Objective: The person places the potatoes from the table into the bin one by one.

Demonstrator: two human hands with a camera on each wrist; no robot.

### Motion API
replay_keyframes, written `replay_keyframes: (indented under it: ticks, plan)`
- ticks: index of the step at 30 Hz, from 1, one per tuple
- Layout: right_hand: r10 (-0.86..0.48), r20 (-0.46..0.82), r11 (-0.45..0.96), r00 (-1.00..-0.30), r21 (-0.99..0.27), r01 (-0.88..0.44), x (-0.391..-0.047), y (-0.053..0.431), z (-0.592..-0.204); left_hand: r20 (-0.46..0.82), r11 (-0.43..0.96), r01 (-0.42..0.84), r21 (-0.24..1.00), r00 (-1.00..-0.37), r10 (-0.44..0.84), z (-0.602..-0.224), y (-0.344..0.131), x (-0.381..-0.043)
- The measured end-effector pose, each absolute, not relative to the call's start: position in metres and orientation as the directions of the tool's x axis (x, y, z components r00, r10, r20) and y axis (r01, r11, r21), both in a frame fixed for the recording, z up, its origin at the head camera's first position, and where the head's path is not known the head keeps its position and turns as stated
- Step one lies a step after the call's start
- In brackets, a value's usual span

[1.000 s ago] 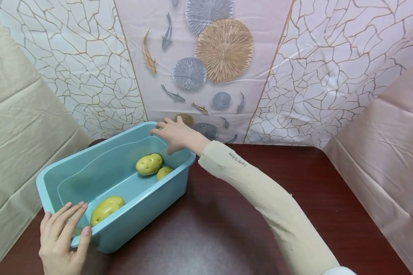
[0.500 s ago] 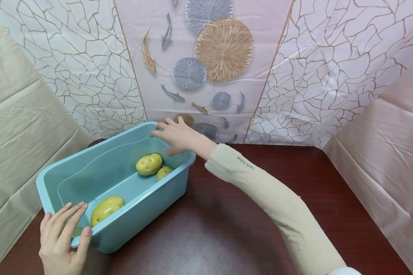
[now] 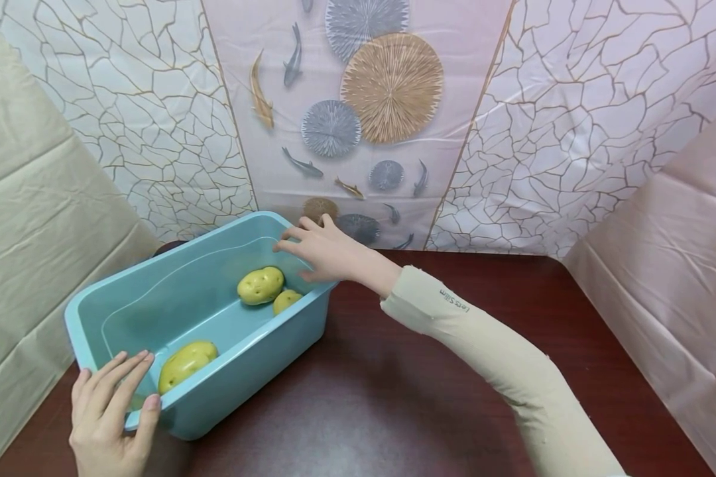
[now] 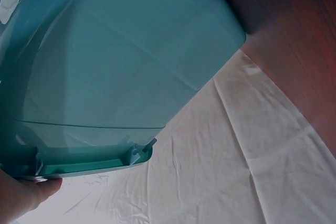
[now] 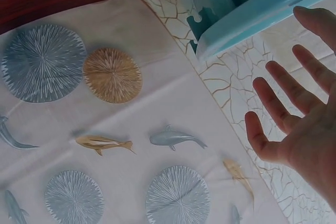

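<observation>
A light blue plastic tub (image 3: 247,354) stands on the table at the left of the head view. Three yellow potatoes lie inside: a large potato (image 3: 187,366) at the near end, with another potato (image 3: 261,285) and a partly hidden potato (image 3: 286,301) towards the far end. A yellowish patch shows beside the left fingers, its kind unclear. My left hand (image 3: 109,417) rests over the tub's near rim, fingers extended; its thumb lies above the rim in the left wrist view. My right hand (image 3: 331,252), fingers spread and holding nothing, hovers over the far right corner, apart from the rim (image 5: 252,22).
Dark red table (image 3: 441,371) extends to the right of the tub. A patterned sheet (image 3: 358,152) with fish and round motifs hangs behind it. Beige cloth walls flank both sides, the left cloth (image 3: 42,218) standing close to the tub.
My right hand has drawn back slightly to the right and down from the tub's far end, its sleeve moving with it. The left hand, tub and potatoes keep their places.
</observation>
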State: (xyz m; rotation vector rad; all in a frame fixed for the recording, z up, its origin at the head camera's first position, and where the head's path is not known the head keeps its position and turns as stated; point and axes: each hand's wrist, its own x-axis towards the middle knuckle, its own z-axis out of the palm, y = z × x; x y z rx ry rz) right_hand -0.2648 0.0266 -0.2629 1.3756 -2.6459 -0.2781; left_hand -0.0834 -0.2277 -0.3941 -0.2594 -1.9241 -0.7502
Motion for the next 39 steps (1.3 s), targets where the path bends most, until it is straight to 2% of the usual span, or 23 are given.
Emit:
replay_keyframes:
  ticks: [10,21,39]
  plan:
    - [-0.85,0.102,0.524,-0.517,0.266,-0.809,-0.248,0.037,-0.266,0.876,0.786,0.485,0.385,-0.461,-0.144,-0.393,-0.227,-0.083]
    - [-0.86,0.135,0.509,-0.491,0.275,-0.815,-0.233,0.048,-0.274,0.872,0.79,0.475,0.387,-0.467,-0.146,-0.394,-0.226,-0.082]
    - [-0.851,0.311,0.498,-0.423,0.222,-0.838,-0.215,0.064,-0.292,0.862,0.79,0.465,0.401,-0.483,-0.153,-0.393,-0.225,-0.081]
